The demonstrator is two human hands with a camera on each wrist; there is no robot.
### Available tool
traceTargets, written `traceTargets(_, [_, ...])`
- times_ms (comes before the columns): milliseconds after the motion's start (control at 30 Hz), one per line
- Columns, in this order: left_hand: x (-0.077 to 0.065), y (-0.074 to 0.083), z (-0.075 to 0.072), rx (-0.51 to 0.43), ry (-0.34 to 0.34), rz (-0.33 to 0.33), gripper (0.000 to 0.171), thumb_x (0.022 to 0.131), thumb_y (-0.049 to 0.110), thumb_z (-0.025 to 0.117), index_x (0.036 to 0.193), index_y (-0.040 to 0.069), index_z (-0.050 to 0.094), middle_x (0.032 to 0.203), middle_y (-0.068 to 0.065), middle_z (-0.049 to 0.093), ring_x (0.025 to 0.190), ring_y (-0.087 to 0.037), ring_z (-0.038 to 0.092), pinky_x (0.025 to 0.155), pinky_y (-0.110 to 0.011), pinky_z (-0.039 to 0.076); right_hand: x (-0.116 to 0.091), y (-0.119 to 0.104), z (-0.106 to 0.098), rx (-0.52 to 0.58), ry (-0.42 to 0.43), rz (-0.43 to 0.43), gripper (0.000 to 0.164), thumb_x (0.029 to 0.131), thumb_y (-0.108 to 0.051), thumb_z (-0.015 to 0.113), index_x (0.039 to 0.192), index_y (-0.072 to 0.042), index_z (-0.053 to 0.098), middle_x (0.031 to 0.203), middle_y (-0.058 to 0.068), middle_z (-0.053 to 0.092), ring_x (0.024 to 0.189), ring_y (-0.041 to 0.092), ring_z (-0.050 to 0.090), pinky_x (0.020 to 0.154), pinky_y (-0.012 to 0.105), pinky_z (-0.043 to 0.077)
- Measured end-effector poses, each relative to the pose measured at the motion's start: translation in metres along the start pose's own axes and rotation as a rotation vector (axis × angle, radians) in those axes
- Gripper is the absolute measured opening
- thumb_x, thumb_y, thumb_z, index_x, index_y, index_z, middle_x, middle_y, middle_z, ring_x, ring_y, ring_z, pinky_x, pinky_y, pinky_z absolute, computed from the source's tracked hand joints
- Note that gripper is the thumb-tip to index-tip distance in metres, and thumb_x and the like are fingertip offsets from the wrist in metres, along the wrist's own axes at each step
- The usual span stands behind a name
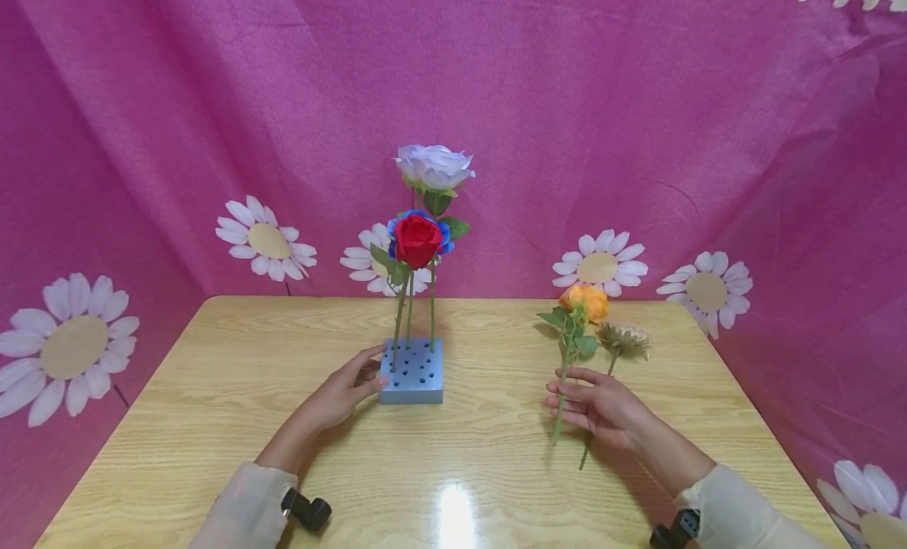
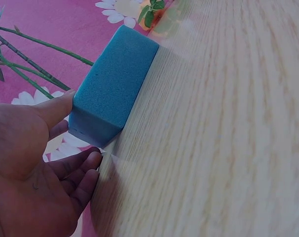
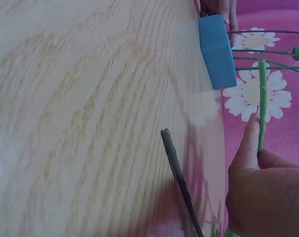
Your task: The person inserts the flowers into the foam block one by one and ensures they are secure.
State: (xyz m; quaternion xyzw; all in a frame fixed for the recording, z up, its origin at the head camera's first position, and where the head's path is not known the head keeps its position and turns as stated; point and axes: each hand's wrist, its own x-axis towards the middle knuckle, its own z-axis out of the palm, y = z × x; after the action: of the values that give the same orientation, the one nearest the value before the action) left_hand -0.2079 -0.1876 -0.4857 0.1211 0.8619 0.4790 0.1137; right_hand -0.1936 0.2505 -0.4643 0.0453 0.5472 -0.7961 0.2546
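A light blue block with holes [image 1: 412, 395] stands on the table, with three stems upright in it. They carry a red rose [image 1: 418, 242], a blue flower [image 1: 445, 232] mostly hidden behind it, and a taller pale white rose [image 1: 435, 168]. My left hand [image 1: 338, 395] touches the block's left side with thumb and fingertips; in the left wrist view the thumb [image 2: 58, 109] lies against its edge. Well to the right, my right hand [image 1: 602, 407] pinches the green stem of an orange rose [image 1: 586, 302]. The stem's lower end [image 3: 262, 89] sticks out past the fingers.
A pale beige flower [image 1: 623, 340] with a dark stem lies on the table [image 1: 489, 486], beside and partly beneath my right hand. Behind the table's far edge hangs a magenta cloth [image 1: 602, 139] printed with white daisies. Black wrist cameras [image 1: 307, 510] sit at the sleeves.
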Motion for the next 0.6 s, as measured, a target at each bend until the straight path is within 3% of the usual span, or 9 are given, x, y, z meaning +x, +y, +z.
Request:
traceTargets(167, [0.0001,-0.0005,-0.0001,0.004,0.000,0.015,0.061,0.107,0.025,0.058,0.161,0.015,0.032,0.149,-0.024,0.051,0.134,-0.041,0.051,0.114,-0.060,0.039,-0.0009,0.0011,0.0025,0.010,0.018,-0.012,0.032,0.106,0.001,0.052,0.137,0.001,0.045,0.107,0.009,0.075,0.097,0.022,0.076,0.095,0.041,0.058])
traceTargets(400, [0.0004,-0.0014,-0.0003,0.013,0.002,0.024,0.060,0.107,0.025,0.058,0.161,0.015,0.033,0.147,-0.024,0.052,0.132,-0.040,0.052,0.113,-0.060,0.040,-0.0007,0.0034,0.0038,-0.008,0.044,-0.008,0.042,0.107,0.001,0.047,0.147,0.004,0.035,0.108,0.008,0.074,0.097,0.021,0.076,0.093,0.040,0.059])
traceTargets(600, [0.0001,-0.0009,-0.0003,0.011,0.002,0.022,0.060,0.107,0.025,0.058,0.161,0.015,0.033,0.147,-0.024,0.052,0.131,-0.039,0.053,0.113,-0.059,0.040,-0.0027,0.0038,0.0077,-0.001,0.044,-0.017,0.034,0.106,0.002,0.050,0.139,-0.001,0.042,0.106,0.009,0.075,0.095,0.021,0.076,0.090,0.040,0.060])
